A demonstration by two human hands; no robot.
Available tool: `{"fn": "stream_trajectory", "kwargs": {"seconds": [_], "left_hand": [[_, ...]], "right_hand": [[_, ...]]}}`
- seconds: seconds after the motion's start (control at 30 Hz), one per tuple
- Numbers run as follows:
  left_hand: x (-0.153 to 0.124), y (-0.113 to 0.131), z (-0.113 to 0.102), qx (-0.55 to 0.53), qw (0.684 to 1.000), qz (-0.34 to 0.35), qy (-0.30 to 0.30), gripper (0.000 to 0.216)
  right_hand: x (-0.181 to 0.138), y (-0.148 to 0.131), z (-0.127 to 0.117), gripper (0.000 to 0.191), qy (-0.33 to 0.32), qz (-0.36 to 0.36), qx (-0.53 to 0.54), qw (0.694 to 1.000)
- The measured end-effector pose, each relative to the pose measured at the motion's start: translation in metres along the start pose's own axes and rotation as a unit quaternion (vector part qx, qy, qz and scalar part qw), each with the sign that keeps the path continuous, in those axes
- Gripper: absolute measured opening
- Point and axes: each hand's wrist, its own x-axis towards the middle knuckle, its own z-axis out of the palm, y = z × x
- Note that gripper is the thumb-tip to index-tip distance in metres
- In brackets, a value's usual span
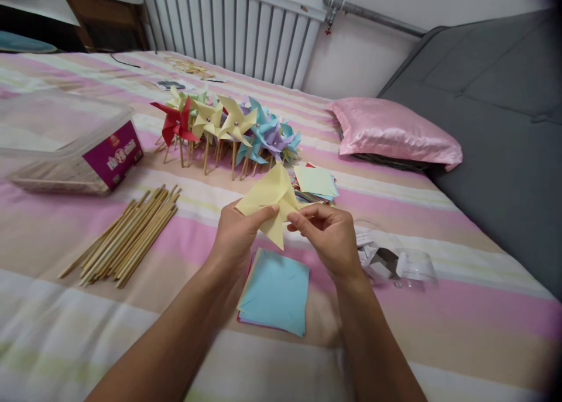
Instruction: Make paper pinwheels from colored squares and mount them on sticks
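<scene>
A: nearest to the camera?
B: stack of paper squares (pixel 274 291), blue sheet on top, flat on the striped bed (pixel 439 332), between the two forearms

A: hands?
B: both closed on the yellow paper pinwheel head (pixel 268 200), held in the air just above that stack. left hand (pixel 237 232) pinches its lower left flap between thumb and fingers. right hand (pixel 331 238) pinches it by the fingertips near the middle, from the right side

A: either side?
B: bundle of wooden sticks (pixel 127 235) lying on the bed well left of the left hand. clear plastic cup (pixel 397 264) tipped on its side just right of the right wrist, small pale bits inside, can't tell what they are

A: further out?
B: second stack of coloured paper squares (pixel 316 182), pale green sheet on top, just behind the hands. behind that, a row of finished pinwheels (pixel 228 127) on sticks: red, yellow, green, blue, purple. clear plastic box (pixel 65 144) with a purple label far left

A: back?
B: pink satin pillow (pixel 390 133) on the right, grey headboard (pixel 492 98) beside it, white radiator (pixel 228 27) along the wall
</scene>
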Motion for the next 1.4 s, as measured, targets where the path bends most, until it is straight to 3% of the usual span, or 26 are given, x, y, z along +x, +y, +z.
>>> {"fn": "stream_trajectory", "kwargs": {"seconds": [0.7,0.97,1.23,1.4], "left_hand": [[-0.005,-0.002,0.003,0.115,0.986,0.116,-0.017,0.016],[-0.006,-0.002,0.004,0.153,0.979,0.132,-0.017,0.015],[-0.004,-0.002,0.005,0.096,0.992,0.085,-0.006,0.015],[-0.002,-0.004,0.005,-0.036,0.999,-0.016,0.004,0.015]], "right_hand": [[0.002,0.001,0.001,0.022,0.044,0.031,-0.047,0.997],[0.002,0.001,0.001,0.024,0.053,0.026,-0.075,0.995],[-0.001,-0.003,0.003,0.027,0.049,0.019,-0.101,0.993],[-0.005,0.0,0.014,0.037,0.098,0.017,0.018,0.995]]}}
